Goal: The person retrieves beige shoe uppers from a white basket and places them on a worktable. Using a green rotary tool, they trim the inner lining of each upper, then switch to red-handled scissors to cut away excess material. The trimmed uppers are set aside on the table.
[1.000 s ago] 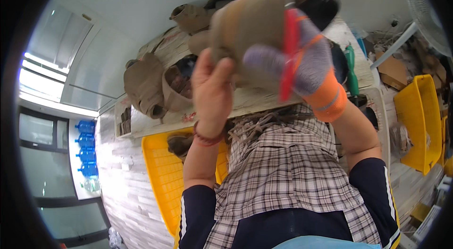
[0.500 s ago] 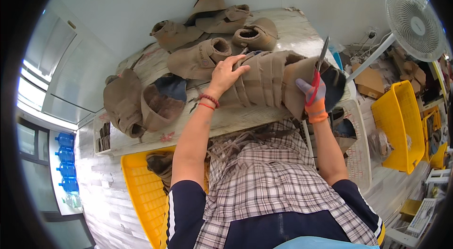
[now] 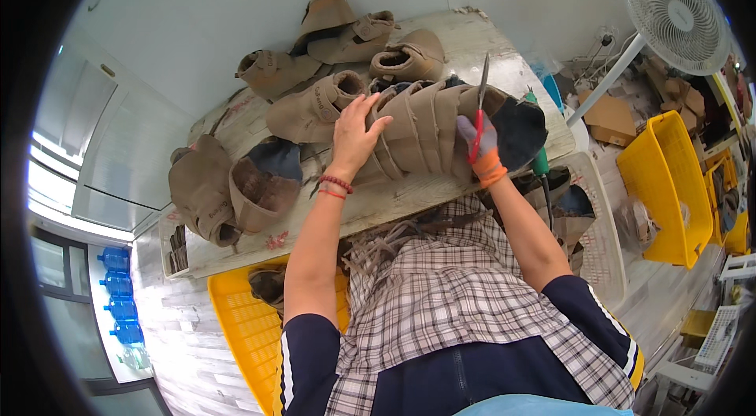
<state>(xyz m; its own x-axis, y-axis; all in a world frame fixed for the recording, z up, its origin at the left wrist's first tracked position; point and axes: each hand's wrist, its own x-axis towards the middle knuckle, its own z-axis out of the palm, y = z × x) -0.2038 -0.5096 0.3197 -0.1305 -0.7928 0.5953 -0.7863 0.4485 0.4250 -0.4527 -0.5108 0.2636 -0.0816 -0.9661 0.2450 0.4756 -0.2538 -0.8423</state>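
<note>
A row of brown shoe uppers (image 3: 425, 128), nested one into another, lies along the front of the table between my hands. My left hand (image 3: 356, 132), bare with red bracelets, presses its curved fingers and thumb around the row's left end. In my right hand (image 3: 482, 144), gloved in grey and orange, is a pair of scissors (image 3: 480, 105) with red handles, blades pointing up. That hand also rests against the row's right part. Beyond it, the end upper's dark blue lining (image 3: 521, 131) faces right. Behind my left hand lies another fleece-lined upper (image 3: 303, 113).
More uppers (image 3: 346, 38) are heaped at the table's back, and two (image 3: 203, 191) lie at left. A green-handled tool (image 3: 540, 162) hangs by the right edge. Yellow crates (image 3: 236, 321) stand below left and at right, near a white basket (image 3: 606, 235) and a fan (image 3: 676, 14).
My right hand, still with the scissors, has moved left along the row. The end upper now shows more of its dark lining. The green-handled tool has come into view; the whole view has shifted slightly.
</note>
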